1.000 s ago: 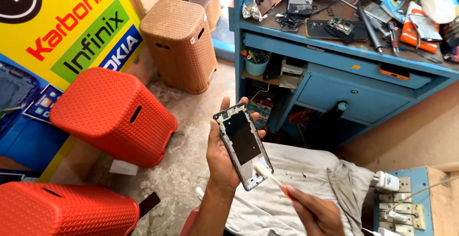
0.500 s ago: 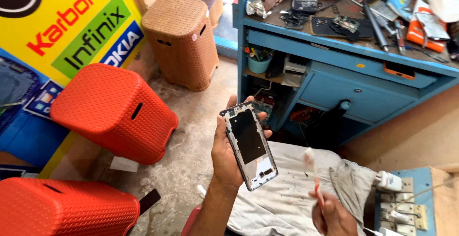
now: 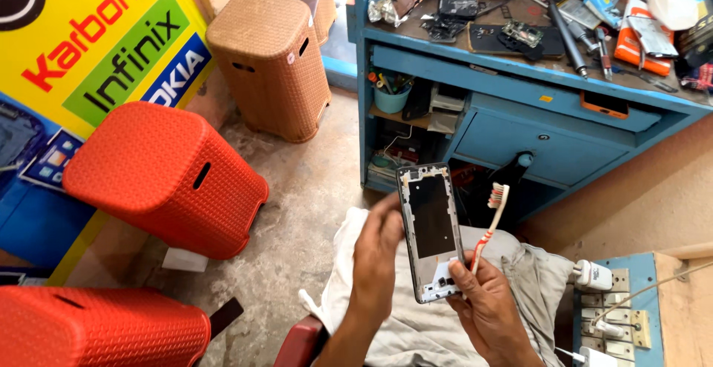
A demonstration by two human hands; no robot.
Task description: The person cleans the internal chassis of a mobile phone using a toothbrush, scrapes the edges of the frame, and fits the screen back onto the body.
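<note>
Moved: toothbrush [image 3: 490, 218] now upright beside phone frame [image 3: 431, 232].
Hands: left hand [image 3: 376, 255] grips frame; right hand [image 3: 483, 301] pinches brush.
Risk: hard scrubbing could damage exposed contacts.

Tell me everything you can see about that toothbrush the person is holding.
The toothbrush has a slim white handle with red-orange accents, apparently plastic, and a head of red and white bristles. It stands nearly upright, tilted slightly right, head up, just right of the opened phone frame without clearly touching it. The right hand pinches its lower handle while also touching the frame's bottom corner; the left hand holds the frame's other edge.
</note>
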